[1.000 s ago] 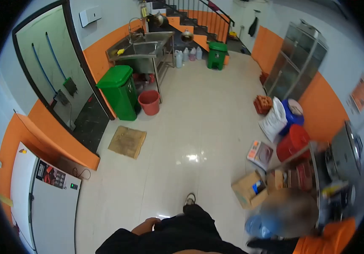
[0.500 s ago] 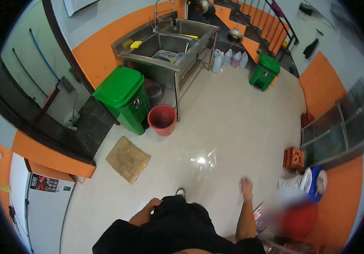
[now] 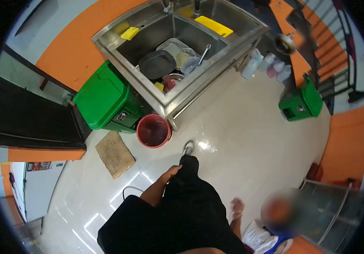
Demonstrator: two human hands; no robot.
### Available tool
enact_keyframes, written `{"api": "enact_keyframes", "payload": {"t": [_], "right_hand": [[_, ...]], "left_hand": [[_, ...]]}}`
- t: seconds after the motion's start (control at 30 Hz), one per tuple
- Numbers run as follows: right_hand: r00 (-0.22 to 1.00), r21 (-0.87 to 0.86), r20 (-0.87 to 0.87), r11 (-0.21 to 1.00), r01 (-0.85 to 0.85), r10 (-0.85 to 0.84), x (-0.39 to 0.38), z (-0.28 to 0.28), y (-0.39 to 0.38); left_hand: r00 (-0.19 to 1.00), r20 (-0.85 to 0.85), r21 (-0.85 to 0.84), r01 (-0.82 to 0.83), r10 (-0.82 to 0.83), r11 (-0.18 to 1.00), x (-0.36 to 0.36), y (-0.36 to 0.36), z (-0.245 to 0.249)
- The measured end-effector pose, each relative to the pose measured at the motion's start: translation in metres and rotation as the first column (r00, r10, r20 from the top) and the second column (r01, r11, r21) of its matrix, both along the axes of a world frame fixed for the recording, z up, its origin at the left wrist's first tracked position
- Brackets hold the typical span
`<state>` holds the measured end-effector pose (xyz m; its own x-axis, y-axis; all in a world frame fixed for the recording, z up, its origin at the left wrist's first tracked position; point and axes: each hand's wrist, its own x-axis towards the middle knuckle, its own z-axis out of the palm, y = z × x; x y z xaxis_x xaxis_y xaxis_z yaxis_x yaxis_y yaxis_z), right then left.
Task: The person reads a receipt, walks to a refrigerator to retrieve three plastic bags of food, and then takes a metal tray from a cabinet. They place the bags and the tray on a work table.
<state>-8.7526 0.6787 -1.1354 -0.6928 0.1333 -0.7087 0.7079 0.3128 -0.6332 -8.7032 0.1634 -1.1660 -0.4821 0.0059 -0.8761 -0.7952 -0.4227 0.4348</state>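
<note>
My left hand (image 3: 172,172) hangs beside the black trouser leg (image 3: 188,169), its fingers partly hidden against the cloth. Out to my right, my right hand (image 3: 237,206) hangs over the floor, slightly blurred, its fingers loosely apart and nothing seen in it. Ahead stands a steel double sink (image 3: 182,91). In its near basin lie a dark pan (image 3: 157,64), a clear plastic container (image 3: 175,47), a round clear bowl (image 3: 189,64) and a metal-handled utensil (image 3: 205,54). A yellow sponge (image 3: 130,33) sits on the rim, and a yellow board (image 3: 214,26) lies at the far basin.
A green lidded bin (image 3: 101,99) and a red bucket (image 3: 153,131) stand left of the sink. Cardboard (image 3: 114,154) lies on the floor. Several bottles (image 3: 251,65) and another green bin (image 3: 302,101) are farther right. A glass-panelled rack (image 3: 334,211) is at lower right.
I have moved forward, so the sink is larger and closer and its contents show more clearly. The view has turned. One shoe is now farther ahead, near the red bucket.
</note>
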Motion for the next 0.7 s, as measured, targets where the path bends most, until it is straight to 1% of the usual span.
{"api": "enact_keyframes", "payload": {"t": [0.03, 0.07, 0.1, 0.13, 0.17, 0.2, 0.23, 0.27, 0.3, 0.33, 0.37, 0.4, 0.43, 0.47, 0.5, 0.53, 0.57, 0.6, 0.63, 0.67, 0.7], "right_hand": [[0.920, -0.200, -0.388, 0.979, -0.031, -0.050, -0.071, 0.021, -0.020], [0.962, -0.065, -0.269, 0.998, 0.023, -0.040, -0.140, 0.065, -0.058], [0.951, -0.036, -0.309, 0.999, 0.002, -0.013, -0.184, 0.077, -0.066], [0.963, -0.014, -0.269, 1.000, -0.002, -0.002, -0.193, 0.082, -0.057], [0.962, -0.042, -0.269, 0.999, 0.030, -0.040, -0.204, 0.087, -0.053], [0.957, -0.081, -0.278, 0.995, 0.065, -0.085, -0.213, 0.087, -0.046], [0.976, -0.021, -0.131, 0.985, 0.170, -0.171, -0.213, 0.089, -0.046], [0.968, -0.045, -0.034, 0.968, 0.248, -0.249, -0.197, 0.064, -0.019], [0.987, 0.017, -0.147, 0.997, 0.071, -0.068, -0.175, 0.058, -0.012], [0.898, 0.096, 0.094, 0.902, 0.421, -0.429, -0.158, 0.049, -0.002], [0.901, -0.256, -0.153, 0.897, 0.361, -0.406, -0.092, -0.017, 0.045], [0.892, 0.063, -0.098, 0.892, 0.448, -0.441, -0.091, 0.010, 0.027], [0.622, -0.372, 0.160, 0.537, 0.757, -0.767, -0.097, 0.045, 0.028], [0.689, -0.090, 0.098, 0.684, 0.724, -0.718, -0.096, 0.019, 0.035], [0.926, 0.106, -0.216, 0.935, 0.338, -0.310, -0.077, -0.036, 0.069], [0.681, 0.168, 0.149, 0.697, 0.697, -0.717, -0.147, 0.020, 0.067], [0.643, 0.127, 0.033, 0.641, 0.757, -0.765, -0.170, 0.000, 0.099], [0.890, 0.473, -0.112, 0.764, 0.438, -0.442, -0.204, -0.015, 0.139], [1.000, 0.776, -0.013, 0.630, 0.027, -0.027, -0.236, -0.021, 0.177], [0.748, 0.359, -0.389, 0.659, 0.661, -0.538, -0.277, 0.008, 0.206], [0.645, 0.287, -0.442, 0.583, 0.760, -0.623, -0.317, 0.006, 0.256]], "left_hand": [[0.998, -0.054, 0.034, -0.035, 0.037, 0.999, -0.045, -0.004, 0.010], [0.992, -0.103, 0.069, -0.063, 0.070, 0.996, -0.087, -0.010, 0.025], [0.994, -0.108, 0.009, -0.033, 0.033, 0.999, -0.129, -0.018, 0.003], [0.995, -0.099, -0.043, 0.008, -0.012, 0.999, -0.160, -0.017, -0.021], [0.994, -0.057, -0.263, 0.071, -0.089, 0.962, -0.199, -0.012, -0.024], [0.986, -0.007, -0.477, 0.142, -0.165, 0.867, -0.237, -0.009, -0.023], [0.912, -0.073, -0.618, 0.277, -0.404, 0.736, -0.276, -0.009, -0.032], [0.761, -0.098, -0.744, 0.372, -0.642, 0.555, -0.310, -0.002, -0.043], [0.800, -0.061, -0.689, 0.399, -0.596, 0.606, -0.341, 0.009, -0.041], [0.810, -0.034, -0.627, 0.439, -0.585, 0.643, -0.377, 0.029, -0.039], [0.690, -0.085, -0.907, 0.246, -0.719, 0.343, -0.397, 0.050, -0.064], [0.463, -0.103, -0.967, 0.161, -0.881, 0.198, -0.419, 0.057, -0.096], [0.224, -0.079, -0.997, -0.004, -0.972, 0.080, -0.443, 0.068, -0.126], [-0.129, 0.381, -0.890, 0.217, -0.915, -0.401, -0.480, 0.081, -0.107], [-0.019, 0.369, -0.824, 0.456, -0.929, -0.337, -0.523, 0.108, -0.132], [-0.156, 0.209, -0.976, -0.089, -0.965, -0.197, -0.551, 0.130, -0.097], [0.386, -0.160, -0.844, 0.424, -0.908, 0.329, -0.562, 0.172, -0.052], [0.499, -0.272, -0.815, 0.335, -0.823, 0.472, -0.584, 0.204, -0.047], [0.492, -0.029, -0.811, 0.498, -0.870, 0.308, -0.612, 0.226, -0.037], [0.491, -0.037, -0.843, 0.453, -0.870, 0.291, -0.624, 0.256, -0.030], [0.200, 0.032, -0.865, 0.497, -0.979, 0.073, -0.651, 0.275, -0.031]]}}
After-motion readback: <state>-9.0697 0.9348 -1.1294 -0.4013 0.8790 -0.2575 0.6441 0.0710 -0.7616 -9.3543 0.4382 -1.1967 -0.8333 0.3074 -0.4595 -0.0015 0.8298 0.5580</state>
